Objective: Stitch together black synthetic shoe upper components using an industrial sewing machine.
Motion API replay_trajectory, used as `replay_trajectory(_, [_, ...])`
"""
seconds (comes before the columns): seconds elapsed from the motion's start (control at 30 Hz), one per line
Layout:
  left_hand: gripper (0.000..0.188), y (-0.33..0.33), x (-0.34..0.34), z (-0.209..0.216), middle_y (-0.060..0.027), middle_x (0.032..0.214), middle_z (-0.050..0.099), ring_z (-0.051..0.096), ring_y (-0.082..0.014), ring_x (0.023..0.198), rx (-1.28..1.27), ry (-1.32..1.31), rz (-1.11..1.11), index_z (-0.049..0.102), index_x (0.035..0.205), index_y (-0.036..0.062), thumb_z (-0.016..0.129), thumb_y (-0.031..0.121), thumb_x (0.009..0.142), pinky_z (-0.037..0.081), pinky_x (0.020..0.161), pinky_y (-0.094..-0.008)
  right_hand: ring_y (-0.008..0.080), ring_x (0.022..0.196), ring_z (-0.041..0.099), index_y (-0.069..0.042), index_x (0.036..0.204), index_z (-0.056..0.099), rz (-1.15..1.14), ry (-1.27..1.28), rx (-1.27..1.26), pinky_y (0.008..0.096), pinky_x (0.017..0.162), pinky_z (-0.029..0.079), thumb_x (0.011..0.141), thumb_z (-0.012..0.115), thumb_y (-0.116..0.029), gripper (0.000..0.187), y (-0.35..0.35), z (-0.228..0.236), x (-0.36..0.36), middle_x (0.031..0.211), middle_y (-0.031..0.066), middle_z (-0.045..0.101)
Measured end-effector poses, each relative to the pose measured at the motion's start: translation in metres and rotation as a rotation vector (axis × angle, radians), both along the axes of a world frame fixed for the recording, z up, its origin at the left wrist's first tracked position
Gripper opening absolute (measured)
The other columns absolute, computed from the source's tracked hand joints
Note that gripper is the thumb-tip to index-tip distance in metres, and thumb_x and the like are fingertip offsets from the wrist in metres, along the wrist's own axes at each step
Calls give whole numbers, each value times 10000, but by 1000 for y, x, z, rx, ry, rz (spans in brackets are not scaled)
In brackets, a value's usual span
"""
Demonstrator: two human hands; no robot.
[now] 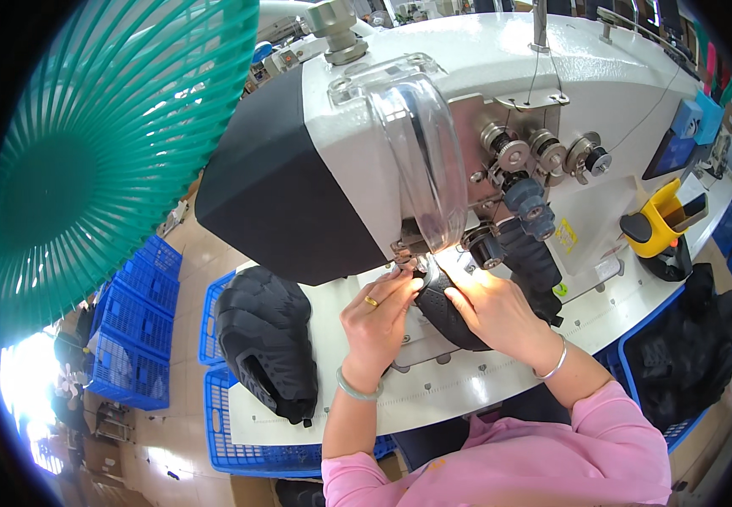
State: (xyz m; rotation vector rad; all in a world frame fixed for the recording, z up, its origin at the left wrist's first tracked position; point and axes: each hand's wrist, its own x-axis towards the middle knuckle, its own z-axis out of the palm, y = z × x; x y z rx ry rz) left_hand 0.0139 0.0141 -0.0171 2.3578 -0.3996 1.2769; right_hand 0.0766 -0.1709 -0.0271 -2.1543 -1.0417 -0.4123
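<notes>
A black shoe upper [450, 323] lies under the needle area [406, 253] of a large white sewing machine [345, 160]. My left hand [372, 323], with a ring and a pale bangle, pinches the upper's near-left edge just below the needle. On its other side my right hand [499, 311] grips the upper, thumb on top and fingers stretched toward the needle. The exact stitching point is hidden by the fingertips and machine parts. To the left of my left hand, a stack of nested black uppers [266, 338] rests on the white machine table [340, 435].
More black pieces [530, 262] lie behind my right hand. A yellow holder [657, 221] stands on the table's right. Blue crates [133, 363] are stacked on the floor at left; another blue crate [636, 338] at right holds black pieces. A green fan guard [129, 144] looms at upper left.
</notes>
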Motion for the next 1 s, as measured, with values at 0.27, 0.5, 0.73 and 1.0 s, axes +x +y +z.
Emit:
replay_trajectory(0.27, [211, -2, 3, 0, -86, 903, 708, 699, -254, 869, 10, -27, 3, 730, 917, 16, 742, -52, 717, 560, 738, -314, 359, 679, 641, -28, 912, 646, 55, 16, -11, 435, 609, 526, 918, 604, -240, 216, -2, 14, 12, 748, 175, 631])
replay_trajectory(0.5, [221, -7, 4, 0, -76, 897, 690, 686, -251, 849, 105, -69, 51, 723, 917, 20, 740, -44, 706, 564, 728, -321, 334, 695, 641, -37, 833, 658, 128, -103, -12, 426, 612, 525, 912, 598, -236, 222, -2, 11, 24, 748, 156, 643])
replay_trajectory(0.73, [208, -11, 3, -2, -63, 870, 658, 670, -233, 787, 259, -113, 151, 687, 918, 25, 723, -28, 720, 554, 674, -318, 338, 696, 636, -67, 820, 661, 172, -186, -9, 420, 610, 519, 909, 581, -246, 215, -2, 11, 45, 756, 153, 648])
replay_trajectory(1.0, [196, -14, 2, 1, -58, 847, 634, 647, -210, 745, 350, -123, 189, 668, 900, 16, 707, -15, 711, 544, 631, -298, 309, 667, 635, -79, 797, 627, 225, -346, -156, 422, 590, 502, 815, 592, -195, 122, 5, 19, 62, 752, 124, 649])
